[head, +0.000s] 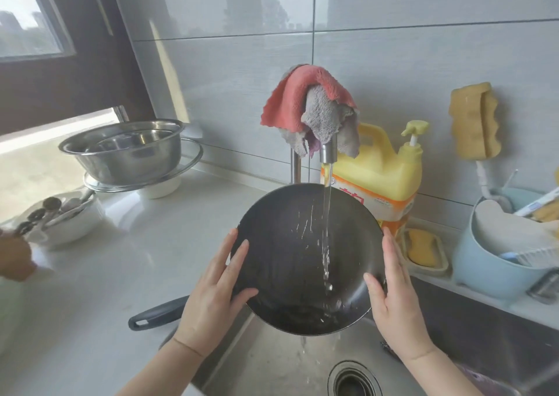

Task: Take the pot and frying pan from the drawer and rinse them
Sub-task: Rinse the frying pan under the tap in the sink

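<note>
The black frying pan (290, 259) is tilted toward me over the steel sink (272, 353), its dark handle pointing left over the counter. Water falls from the tap (328, 150) onto the pan's inside and spills off its lower rim into the sink. My left hand (217, 292) grips the pan's left rim, thumb inside. On the right rim my right hand (393, 299) does the same. A steel pot (127, 150) stands on the counter at the back left, resting on a glass lid.
A pink and grey cloth (314, 108) hangs over the tap. A yellow detergent jug (381, 168) and sponge tray (423, 250) stand behind the sink, a blue tub (490, 268) with brushes at the right. A white bowl of spoons (66, 217) sits at the left.
</note>
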